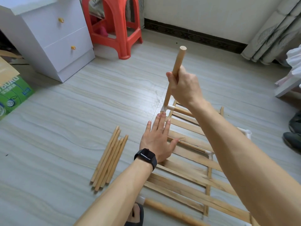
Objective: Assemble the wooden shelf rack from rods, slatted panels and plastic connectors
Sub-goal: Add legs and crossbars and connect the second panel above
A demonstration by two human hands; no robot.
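- Pale wood-grain floor [97, 98] is the whole work area, and the slatted panel [187, 181] lies flat on it, running from centre out toward 5 o'clock.
- Just off centre toward 1 o'clock, the right hand [184, 88] is wrapped tight round an upright rod [178, 61].
- The rod leans a touch, and its foot sits at the white corner connector [166, 108] on the panel's far left corner.
- Dead centre, the left hand [156, 144] has its fingers straight and flat. It presses the panel down just short of that connector and grips nothing.
- Down at 7 o'clock, the spare rods [109, 160] lie in a loose bundle beside the panel.
- To do this well, I'd bring the rod plumb over the socket and push straight down its axis with a slight twist.
- I'd also put the left hand's weight close to the joint so the corner can't lift or skid.
- The right forearm covers much of the panel's right side, and the near end runs off the frame at 6 o'clock.
- I cannot tell whether the rod's foot is fully home. The joint is small, and the socket wall hides the depth.
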